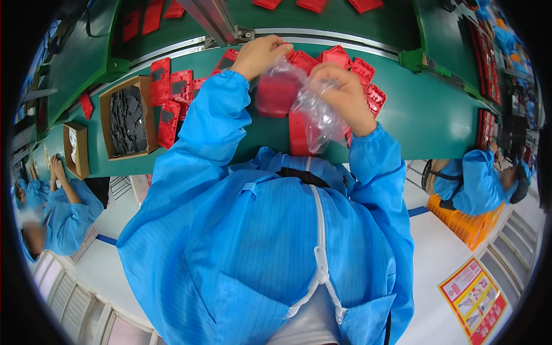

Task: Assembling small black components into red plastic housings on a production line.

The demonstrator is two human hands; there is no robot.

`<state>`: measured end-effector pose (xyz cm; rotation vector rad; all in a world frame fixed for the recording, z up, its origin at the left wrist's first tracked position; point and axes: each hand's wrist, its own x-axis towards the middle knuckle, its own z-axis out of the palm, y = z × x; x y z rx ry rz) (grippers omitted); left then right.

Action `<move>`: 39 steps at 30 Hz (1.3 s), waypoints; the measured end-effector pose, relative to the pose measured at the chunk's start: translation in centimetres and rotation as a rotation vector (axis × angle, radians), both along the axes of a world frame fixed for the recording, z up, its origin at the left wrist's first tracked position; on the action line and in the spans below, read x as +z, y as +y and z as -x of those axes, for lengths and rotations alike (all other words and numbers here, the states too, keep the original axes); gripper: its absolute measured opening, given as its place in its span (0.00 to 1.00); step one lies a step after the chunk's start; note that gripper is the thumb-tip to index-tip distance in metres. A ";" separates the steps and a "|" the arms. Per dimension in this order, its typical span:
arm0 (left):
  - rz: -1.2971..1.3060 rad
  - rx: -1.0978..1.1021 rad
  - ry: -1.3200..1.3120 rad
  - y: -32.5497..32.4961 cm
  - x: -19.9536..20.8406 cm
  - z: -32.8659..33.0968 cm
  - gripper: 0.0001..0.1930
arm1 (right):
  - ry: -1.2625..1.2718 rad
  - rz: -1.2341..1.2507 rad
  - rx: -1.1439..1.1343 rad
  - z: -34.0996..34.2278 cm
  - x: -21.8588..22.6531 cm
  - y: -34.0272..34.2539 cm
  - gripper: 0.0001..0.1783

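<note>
My left hand (pixel 261 56) is closed at the upper edge of a crumpled clear plastic bag (pixel 322 121). My right hand (pixel 343 95) pinches the same bag farther right, and its folds hang below the fingers. A blurred red plastic part (pixel 275 96) shows at the bag's left side, below my left hand; whether it lies inside or behind the film I cannot tell. Below the bag, another red piece (pixel 298 133) lies at the bench's near edge. Several red plastic housings (pixel 363 72) surround my right hand, some partly hidden by it.
On the green bench (pixel 431 126), more red housings (pixel 181 86) lie left of my left arm, beside a cardboard box (pixel 150 115) of dark flat pieces. A smaller box (pixel 82 150) stands farther left. A metal rail (pixel 322 35) crosses behind. People in blue work at both sides.
</note>
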<state>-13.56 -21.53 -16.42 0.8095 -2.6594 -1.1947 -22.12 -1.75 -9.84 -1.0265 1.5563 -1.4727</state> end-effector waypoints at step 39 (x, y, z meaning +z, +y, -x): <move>-0.225 -0.742 0.121 21.8 9.2 -7.0 0.24 | 1.058 0.491 -0.621 -5.9 1.6 16.1 0.14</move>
